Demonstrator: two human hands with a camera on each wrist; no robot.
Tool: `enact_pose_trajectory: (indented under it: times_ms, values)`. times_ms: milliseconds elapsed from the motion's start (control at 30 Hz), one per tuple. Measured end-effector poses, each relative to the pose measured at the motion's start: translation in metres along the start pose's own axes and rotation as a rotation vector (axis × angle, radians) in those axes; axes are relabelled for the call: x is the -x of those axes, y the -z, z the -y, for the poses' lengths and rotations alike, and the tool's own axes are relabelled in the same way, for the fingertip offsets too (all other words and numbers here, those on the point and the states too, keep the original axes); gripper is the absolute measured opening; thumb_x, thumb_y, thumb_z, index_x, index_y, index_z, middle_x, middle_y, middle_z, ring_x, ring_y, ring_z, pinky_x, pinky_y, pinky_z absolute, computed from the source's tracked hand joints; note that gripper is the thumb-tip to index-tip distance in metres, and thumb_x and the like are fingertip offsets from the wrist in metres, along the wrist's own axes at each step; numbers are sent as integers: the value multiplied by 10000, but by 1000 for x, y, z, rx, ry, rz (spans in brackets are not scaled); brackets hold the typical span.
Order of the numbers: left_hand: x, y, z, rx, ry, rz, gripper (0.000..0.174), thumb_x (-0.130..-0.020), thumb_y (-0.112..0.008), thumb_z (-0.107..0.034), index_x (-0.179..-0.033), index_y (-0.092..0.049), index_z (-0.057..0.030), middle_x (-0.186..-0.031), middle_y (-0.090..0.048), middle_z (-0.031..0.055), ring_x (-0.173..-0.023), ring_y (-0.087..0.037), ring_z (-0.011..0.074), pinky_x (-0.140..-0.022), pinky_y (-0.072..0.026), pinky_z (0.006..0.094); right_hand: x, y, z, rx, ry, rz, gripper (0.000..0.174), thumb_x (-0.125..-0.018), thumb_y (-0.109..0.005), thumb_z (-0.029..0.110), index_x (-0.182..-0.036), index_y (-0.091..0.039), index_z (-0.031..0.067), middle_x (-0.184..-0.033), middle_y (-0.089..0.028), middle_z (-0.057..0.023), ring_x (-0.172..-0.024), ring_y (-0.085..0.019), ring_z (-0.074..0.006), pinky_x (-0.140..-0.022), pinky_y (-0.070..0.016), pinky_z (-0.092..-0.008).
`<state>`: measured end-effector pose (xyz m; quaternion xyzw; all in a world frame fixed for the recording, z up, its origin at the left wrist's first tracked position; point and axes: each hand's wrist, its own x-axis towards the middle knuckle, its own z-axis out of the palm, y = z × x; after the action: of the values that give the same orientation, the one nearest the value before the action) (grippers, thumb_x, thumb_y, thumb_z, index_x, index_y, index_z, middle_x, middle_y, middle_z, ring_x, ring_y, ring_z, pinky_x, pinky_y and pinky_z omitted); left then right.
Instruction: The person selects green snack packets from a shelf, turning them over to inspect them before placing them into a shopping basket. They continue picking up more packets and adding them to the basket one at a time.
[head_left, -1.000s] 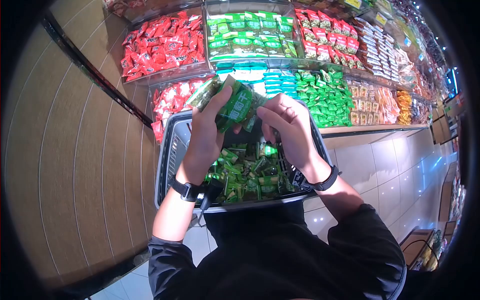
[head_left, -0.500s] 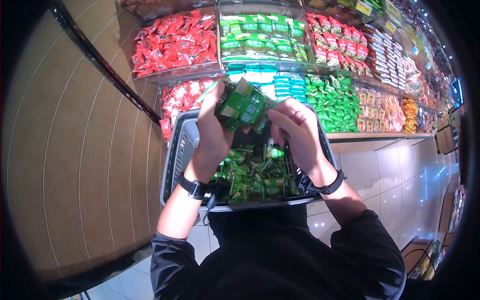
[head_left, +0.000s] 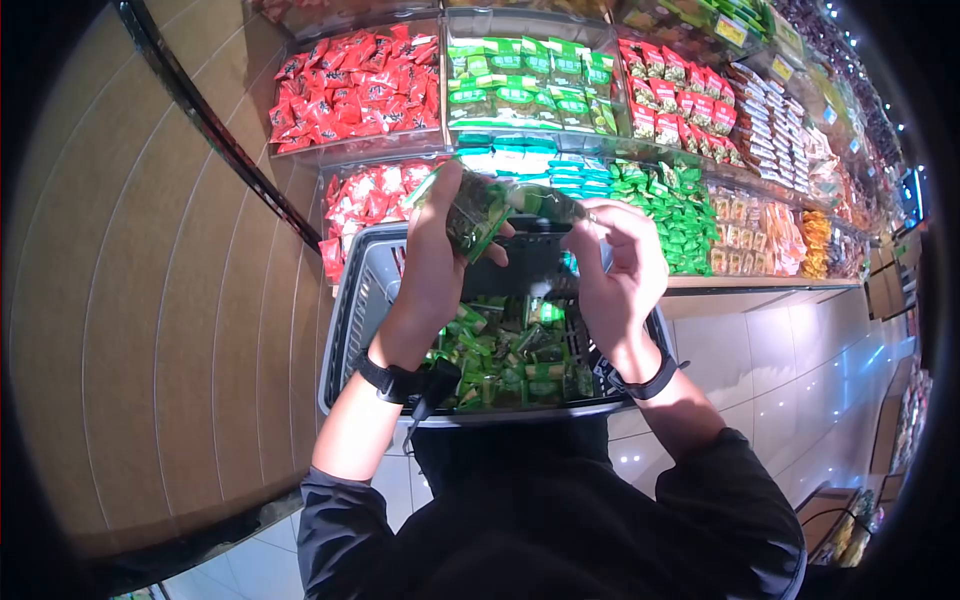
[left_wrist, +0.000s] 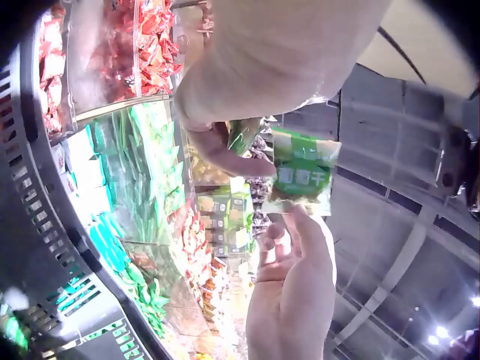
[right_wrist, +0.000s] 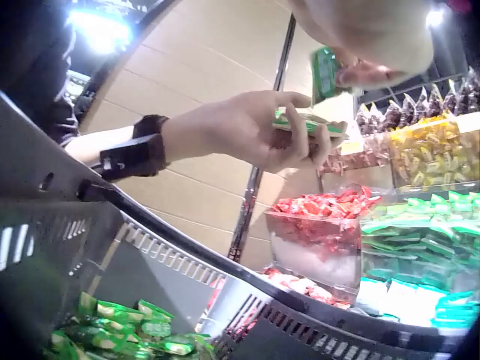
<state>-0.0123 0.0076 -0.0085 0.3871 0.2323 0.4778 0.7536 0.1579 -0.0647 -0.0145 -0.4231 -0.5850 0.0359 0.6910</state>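
Observation:
My left hand grips small green packets of raisins, thumb on the near side and fingers beneath, over the basket. Between the thumb and fingertips of my right hand is one raisin packet, pinched by its edge. In the left wrist view, that packet shows its green label, and the right hand holds it from below. From the right wrist, the left hand's packets appear flat in its fingers, below the pinched packet. Several more green packets lie in the grey basket.
Ahead stands a shelf with bins of red packets, green raisin packets, and teal packets. A wooden panel wall runs along the left. Tiled floor stretches to the right.
My right hand has drawn one raisin packet to the right, apart from those in the left hand. The left hand's packets have turned more edge-on to the head view.

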Motion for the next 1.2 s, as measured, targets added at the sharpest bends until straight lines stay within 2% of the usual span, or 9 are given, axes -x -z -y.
enact_pose_trajectory:
  times_ms: [33, 100, 233, 300, 400, 633, 800, 1133, 1200]
  values:
    - [0, -1, 0, 7, -3, -3, 374, -1028, -480, -399, -1121, -630, -69, -990, -716, 68, -892, -694, 180, -609, -533, 342, -4, 3, 0, 1, 2, 8, 220, -832, -682, -113, -1016, -624, -7, -983, -690, -119, -832, -683, -189, -747, -558, -302]
    - [1, -3, -3, 171, 65, 113, 346, -1021, -502, -368, -1141, -625, -67, -1048, -708, 83, -1012, -684, 199, -703, -576, 372, -13, 7, 7, 273, 357, 168, 266, -788, -678, -134, -1022, -636, -16, -1044, -700, -144, -944, -690, -258, -825, -554, -331]
    - [1, -5, 6, 107, -51, 81, 325, -997, -526, -286, -1215, -591, -53, -1153, -676, 119, -1111, -650, 231, -797, -587, 410, -7, 5, 11, 239, 281, 216, 269, -752, -664, -154, -984, -655, -18, -1077, -703, -152, -965, -697, -276, -839, -554, -331]
    - [4, -4, 1, 85, -106, 233, 380, -955, -527, -187, -1306, -528, -40, -1253, -624, 153, -1160, -623, 271, -843, -579, 441, -6, 4, 9, 233, 255, 201, 250, -741, -675, -156, -947, -658, -16, -1069, -707, -151, -963, -700, -274, -844, -556, -337]
    - [10, -12, -5, 188, -129, 262, 403, -893, -573, -64, -1286, -539, 14, -1208, -647, 165, -1107, -653, 278, -845, -604, 437, -8, 4, 2, 212, 273, 159, 256, -729, -681, -168, -931, -655, -11, -1059, -709, -157, -968, -703, -273, -856, -559, -338]
    - [12, -8, -1, 99, -131, 352, 586, -822, -570, -89, -1386, -428, -17, -1358, -520, 203, -1204, -585, 325, -696, -634, 427, -5, 2, -4, -1, 56, 49, 244, -748, -670, -201, -895, -612, -15, -1043, -721, -161, -985, -704, -263, -870, -559, -336]
    - [14, -6, 1, 139, -173, 461, 689, -817, -654, 14, -1443, -372, -43, -1398, -500, 159, -1233, -572, 311, -829, -623, 489, -11, 9, -3, 16, 141, 93, 194, -789, -714, -145, -895, -618, -13, -1073, -723, -171, -992, -706, -254, -865, -563, -331]
    - [15, -3, 2, 39, -147, 398, 719, -775, -638, 58, -1435, -376, -51, -1402, -490, 138, -1308, -502, 292, -888, -607, 507, -13, 12, -2, -55, 112, 89, 249, -750, -668, -197, -902, -626, -5, -1085, -722, -179, -1001, -711, -271, -866, -575, -343]
    - [3, -4, 5, -30, -354, 566, 698, -768, -638, 65, -1412, -395, -53, -1404, -477, 145, -1303, -505, 297, -890, -609, 513, -15, 13, -2, -39, 119, 78, 250, -741, -677, -193, -897, -629, -3, -1085, -722, -181, -999, -712, -278, -866, -577, -344]
